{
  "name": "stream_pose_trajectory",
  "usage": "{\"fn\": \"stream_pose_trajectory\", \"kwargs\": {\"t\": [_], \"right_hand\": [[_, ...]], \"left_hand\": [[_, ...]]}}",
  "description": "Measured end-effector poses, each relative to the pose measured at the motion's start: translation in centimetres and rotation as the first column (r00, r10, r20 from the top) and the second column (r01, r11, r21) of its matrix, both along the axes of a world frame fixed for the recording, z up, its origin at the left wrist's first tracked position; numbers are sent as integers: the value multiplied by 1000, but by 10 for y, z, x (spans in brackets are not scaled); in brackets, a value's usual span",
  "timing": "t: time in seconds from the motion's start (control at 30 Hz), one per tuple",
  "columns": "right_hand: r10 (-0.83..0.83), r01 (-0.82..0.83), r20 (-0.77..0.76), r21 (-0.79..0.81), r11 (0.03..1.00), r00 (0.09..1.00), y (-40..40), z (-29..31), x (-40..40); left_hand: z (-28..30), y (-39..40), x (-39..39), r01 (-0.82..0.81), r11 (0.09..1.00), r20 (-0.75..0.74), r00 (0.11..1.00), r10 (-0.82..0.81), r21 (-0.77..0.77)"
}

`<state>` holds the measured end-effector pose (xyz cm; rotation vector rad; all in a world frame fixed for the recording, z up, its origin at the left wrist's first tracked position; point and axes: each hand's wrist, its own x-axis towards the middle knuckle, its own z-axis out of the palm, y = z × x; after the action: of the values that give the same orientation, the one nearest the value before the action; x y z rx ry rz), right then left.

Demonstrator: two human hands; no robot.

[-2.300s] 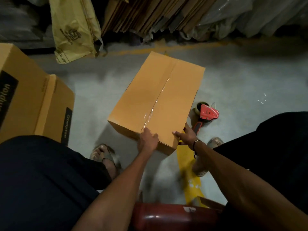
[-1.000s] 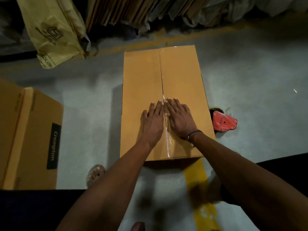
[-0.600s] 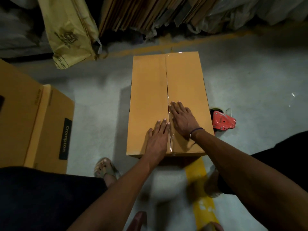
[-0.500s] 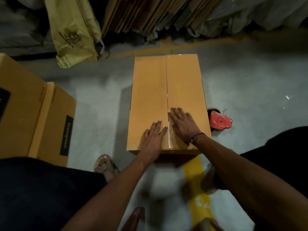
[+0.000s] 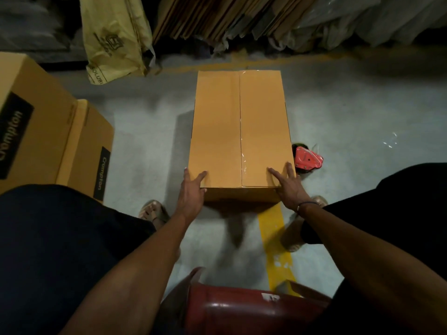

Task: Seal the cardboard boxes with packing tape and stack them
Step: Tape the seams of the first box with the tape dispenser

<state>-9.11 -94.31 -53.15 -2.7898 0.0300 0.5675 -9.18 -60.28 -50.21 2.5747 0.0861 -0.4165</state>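
A closed brown cardboard box (image 5: pixel 239 126) lies on the grey floor in front of me, with clear tape along its centre seam. My left hand (image 5: pixel 192 189) rests at the box's near left corner, fingers straight on the top and over the left edge. At the near right corner lies my right hand (image 5: pixel 287 184), fingers spread flat on the top. A red tape dispenser (image 5: pixel 307 160) lies on the floor just right of the box, partly hidden behind it.
Two brown Crompton boxes (image 5: pixel 48 136) stand at the left, one taller than the other. A yellow bag (image 5: pixel 113 37) and flattened cardboard sheets (image 5: pixel 217 18) lean at the back. A yellow floor stripe (image 5: pixel 273 228) runs toward me. A red seat (image 5: pixel 242 310) is below me.
Both hands slid from the centre seam outward to the box's near corners. The box earlier lay at an angle and now lies straight.
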Motion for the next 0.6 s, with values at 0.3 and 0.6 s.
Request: {"fn": "stream_pose_trajectory", "kwargs": {"t": [0.3, 0.6], "right_hand": [[0, 0, 12, 12, 1000, 1000, 2, 1, 66], [-877, 743, -68, 564, 359, 476, -25, -2, 90]], "left_hand": [[5, -6, 51, -78, 995, -33, 997, 76, -62], [13, -112, 104, 185, 980, 260, 945, -199, 79]]}}
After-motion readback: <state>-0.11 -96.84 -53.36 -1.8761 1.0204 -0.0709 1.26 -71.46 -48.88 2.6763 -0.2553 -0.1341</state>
